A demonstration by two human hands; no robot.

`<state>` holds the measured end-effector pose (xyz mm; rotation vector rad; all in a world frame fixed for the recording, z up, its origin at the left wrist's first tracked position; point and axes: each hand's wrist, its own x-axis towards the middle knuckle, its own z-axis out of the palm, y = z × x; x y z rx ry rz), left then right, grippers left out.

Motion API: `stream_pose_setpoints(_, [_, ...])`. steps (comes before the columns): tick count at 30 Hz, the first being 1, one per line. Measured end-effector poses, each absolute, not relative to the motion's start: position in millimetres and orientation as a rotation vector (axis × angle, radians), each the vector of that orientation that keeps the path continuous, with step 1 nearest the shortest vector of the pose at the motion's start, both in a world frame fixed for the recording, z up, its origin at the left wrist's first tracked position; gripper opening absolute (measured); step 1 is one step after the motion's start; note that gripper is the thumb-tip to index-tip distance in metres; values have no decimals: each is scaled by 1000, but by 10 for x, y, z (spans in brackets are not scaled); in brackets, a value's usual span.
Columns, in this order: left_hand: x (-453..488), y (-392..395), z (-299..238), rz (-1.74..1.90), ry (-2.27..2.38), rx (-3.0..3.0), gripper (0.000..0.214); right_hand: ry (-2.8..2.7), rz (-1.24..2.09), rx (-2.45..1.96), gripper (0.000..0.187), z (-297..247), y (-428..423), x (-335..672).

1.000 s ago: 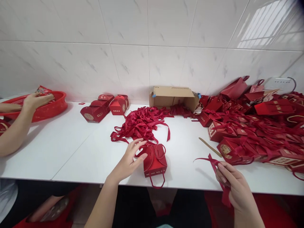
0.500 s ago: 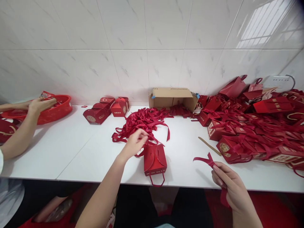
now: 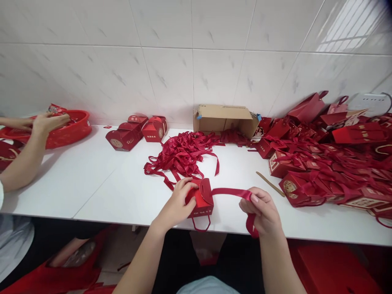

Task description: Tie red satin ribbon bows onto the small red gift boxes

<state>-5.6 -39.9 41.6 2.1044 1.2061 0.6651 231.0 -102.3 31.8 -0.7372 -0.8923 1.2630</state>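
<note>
A small red gift box with a slotted flap top stands near the table's front edge, a thin cord handle hanging over that edge. My left hand grips its left side, fingers curled over the flap. To the right, my right hand pinches a red satin ribbon, which stretches level towards the box's right side. The ribbon's other end dangles below my fingers. Whether the ribbon's tip passes into the box is hidden. Just behind the box lies a tangled heap of red ribbons.
Finished-looking boxes with bows crowd the right side. An open cardboard carton stands against the wall, and red boxes sit left of it. A gold strip lies on the table. At far left, another person's hands work over a red basin.
My right hand has brought the ribbon leftward to the box, and the ribbon is now drawn out straight. My left hand has come down from the ribbon heap onto the box.
</note>
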Motion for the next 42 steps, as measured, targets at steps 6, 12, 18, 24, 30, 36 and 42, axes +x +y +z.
stream_pose_setpoints(6, [26,-319,272,690,1179,2056,40,-890,1256,-942,24,133,-799,2221])
stream_pose_setpoints(12, [52,-266,226,792,1182,1958,27,-941,1262,-1090,31,-5,-863,2289])
stream_pose_setpoints(18, [74,-252,229,811,1212,1971,25,-926,1275,-1078,29,15,-1011,2364])
stream_pose_setpoints(24, [65,-250,227,829,1177,1955,24,-991,1235,-1130,27,-17,-1092,2435])
stream_pose_setpoints(30, [56,-240,217,817,1166,1947,23,-984,1216,-1158,27,-42,-1109,2485])
stream_pose_setpoints(36, [47,-264,242,776,1171,1982,21,-1036,1227,-1170,29,2,-1090,2459])
stream_pose_setpoints(42, [39,-260,274,741,1151,2009,21,-1132,1185,-1236,28,83,-1056,2378])
